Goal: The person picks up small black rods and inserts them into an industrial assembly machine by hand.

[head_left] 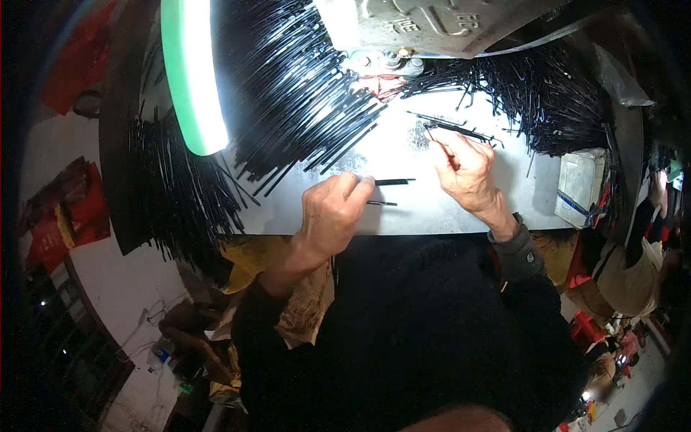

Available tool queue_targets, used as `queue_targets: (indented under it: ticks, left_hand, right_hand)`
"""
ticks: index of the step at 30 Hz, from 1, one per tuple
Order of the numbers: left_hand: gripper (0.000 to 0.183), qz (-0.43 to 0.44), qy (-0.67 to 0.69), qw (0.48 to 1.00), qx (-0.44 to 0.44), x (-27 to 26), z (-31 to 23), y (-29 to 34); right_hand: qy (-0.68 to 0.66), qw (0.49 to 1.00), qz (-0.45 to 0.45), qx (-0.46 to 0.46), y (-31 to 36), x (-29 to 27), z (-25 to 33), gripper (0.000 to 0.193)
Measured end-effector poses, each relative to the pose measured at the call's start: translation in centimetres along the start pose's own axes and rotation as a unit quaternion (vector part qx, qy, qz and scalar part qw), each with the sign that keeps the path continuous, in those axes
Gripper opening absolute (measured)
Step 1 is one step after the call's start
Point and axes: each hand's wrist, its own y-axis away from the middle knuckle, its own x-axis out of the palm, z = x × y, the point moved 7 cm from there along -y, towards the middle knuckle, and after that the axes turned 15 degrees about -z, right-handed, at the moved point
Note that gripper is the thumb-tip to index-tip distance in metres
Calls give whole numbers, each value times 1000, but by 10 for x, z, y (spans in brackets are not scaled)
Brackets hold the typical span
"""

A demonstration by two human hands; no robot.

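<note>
My left hand (332, 210) is closed above the near part of the pale worktable (446, 216). Thin black rods (394, 181) stick out to the right from its fingers, one above the other. Farther right, my right hand (468, 171) is closed in a pinch on slim black rods (461, 130), which lie slantwise across its fingertips. Beyond my left hand spreads a dense pile of long black rods (309, 108), their ends pointing toward me. Another heap of thin black rods with small end fittings (540, 97) lies past my right hand.
A grey metal machine (425, 25) overhangs the far edge, with a small bolted block (389, 63) beneath. A bright green-edged lamp (188, 79) hangs at left. More black rods (183, 187) droop over the table's left end. A clear plastic box (580, 186) stands at right.
</note>
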Motion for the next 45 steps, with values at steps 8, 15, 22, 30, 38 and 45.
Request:
queue_targets:
  ticks: [8, 15, 22, 30, 38, 45]
  left_hand:
    - [17, -174, 55, 959, -215, -16, 52, -46]
    - [16, -162, 216, 936, -227, 1, 43, -84]
    - [11, -122, 179, 952, -217, 12, 48, -90]
    - [13, -116, 164, 959, -199, 19, 46, -91]
    - [9, -120, 115, 978, -127, 15, 36, -95]
    - [24, -207, -34, 976, 58, 12, 28, -107]
  right_hand:
    - [-98, 985, 102, 101, -11, 28, -4, 17]
    - [-123, 983, 44, 128, -36, 36, 21, 11]
    - [-112, 985, 35, 128, -43, 32, 17, 11]
    - [-156, 969, -7, 189, -45, 37, 5, 9]
    - [-173, 959, 13, 222, -46, 40, 3, 10]
    - [-248, 916, 37, 313, -55, 43, -7, 18]
